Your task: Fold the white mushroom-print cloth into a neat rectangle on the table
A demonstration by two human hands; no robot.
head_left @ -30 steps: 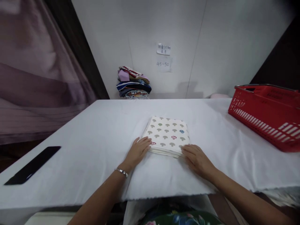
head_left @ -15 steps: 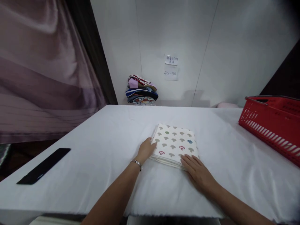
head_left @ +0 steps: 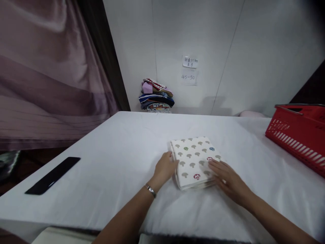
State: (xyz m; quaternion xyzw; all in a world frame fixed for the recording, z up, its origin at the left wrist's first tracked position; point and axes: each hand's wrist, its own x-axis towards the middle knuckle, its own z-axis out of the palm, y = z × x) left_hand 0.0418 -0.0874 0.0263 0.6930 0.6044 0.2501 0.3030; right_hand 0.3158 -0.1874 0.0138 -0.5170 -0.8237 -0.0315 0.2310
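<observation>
A folded white cloth with a mushroom print (head_left: 193, 159) lies on the white-covered table (head_left: 122, 145). My left hand (head_left: 165, 168), with a bracelet on its wrist, presses against the cloth's left edge, fingers together and curled onto the edge. My right hand (head_left: 227, 177) lies flat on the cloth's near right corner, fingers stretched out. The cloth sits turned a little, its near edge angled toward me.
A red plastic basket (head_left: 297, 134) stands at the table's right edge. A flat black object (head_left: 53, 175) lies near the left edge. A pile of folded clothes (head_left: 156, 96) sits against the white wall behind the table. A mauve curtain (head_left: 50, 67) hangs on the left.
The folded cloth has been turned a little on the table. My right hand moved from its near edge onto its top; my left hand stays at its left edge. The camera shifted left.
</observation>
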